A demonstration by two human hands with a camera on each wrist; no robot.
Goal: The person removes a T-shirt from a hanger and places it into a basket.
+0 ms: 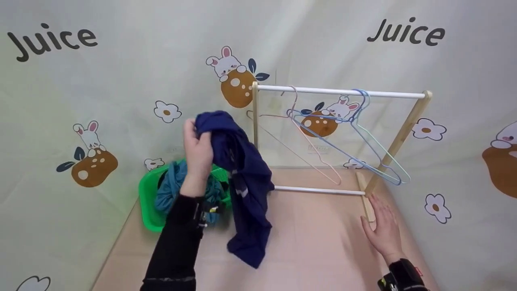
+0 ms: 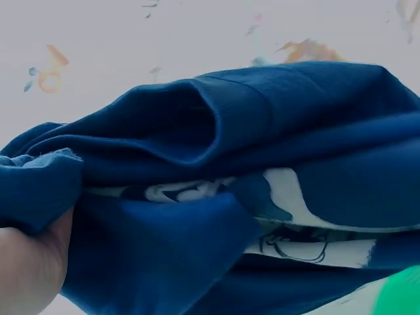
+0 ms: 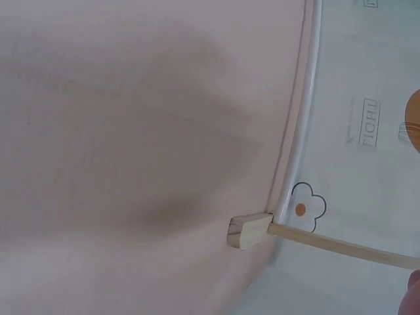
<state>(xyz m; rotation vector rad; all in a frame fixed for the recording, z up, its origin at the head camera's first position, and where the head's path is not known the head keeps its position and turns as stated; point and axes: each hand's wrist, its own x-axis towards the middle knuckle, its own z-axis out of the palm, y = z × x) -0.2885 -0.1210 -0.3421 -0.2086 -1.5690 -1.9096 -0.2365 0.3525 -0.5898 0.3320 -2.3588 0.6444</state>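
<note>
My left hand point(image 1: 198, 149) is raised above the basket and grips a dark blue shirt point(image 1: 246, 161), which hangs in folds down toward the table. In the left wrist view, the shirt point(image 2: 315, 131) shows a hemmed opening and a white print, with part of the hand at the left edge. My right hand point(image 1: 383, 228) lies at the right, fingers straight, beside the wooden foot point(image 1: 365, 202) of a small clothes rack. A fingertip point(image 3: 412, 298) of it shows at the edge of the right wrist view.
A green basket point(image 1: 147, 202) with crumpled teal cloth point(image 1: 171, 188) stands at the left. On the rack's white top rail point(image 1: 323, 90) hang a pink hanger point(image 1: 319, 155), a blue hanger point(image 1: 335, 143) and a light green hanger point(image 1: 383, 147). Behind is a printed curtain point(image 1: 133, 60).
</note>
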